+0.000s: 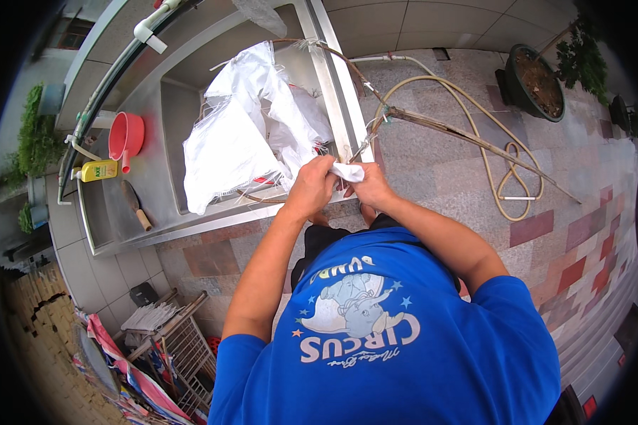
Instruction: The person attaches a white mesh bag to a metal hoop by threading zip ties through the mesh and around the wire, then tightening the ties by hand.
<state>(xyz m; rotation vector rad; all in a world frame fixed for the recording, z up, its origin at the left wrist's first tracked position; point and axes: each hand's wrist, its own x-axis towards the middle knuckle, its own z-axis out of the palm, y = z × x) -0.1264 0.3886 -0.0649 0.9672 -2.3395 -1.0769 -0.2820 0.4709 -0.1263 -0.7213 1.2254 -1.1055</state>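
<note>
A white woven sack cloth (230, 142) with frayed edges lies over the basin of a steel sink (174, 106). It hangs on a thin brown hoop (340, 55), whose ends meet at a wooden pole (475, 138) reaching out to the right. Both hands work at the hoop's near side, over the sink's front edge. My left hand (313, 188) pinches a bunched end of the white cloth. Closed on the same bunch from the other side is my right hand (372, 187). The fingertips are partly hidden behind the cloth.
On the sink's left side are a red dipper (126, 136), a yellow bottle (98, 171) and a trowel-like tool with a wooden handle (136, 205). A beige hose (503, 184) coils on the tiled floor, near a potted plant (537, 83). A folded rack (184, 347) stands lower left.
</note>
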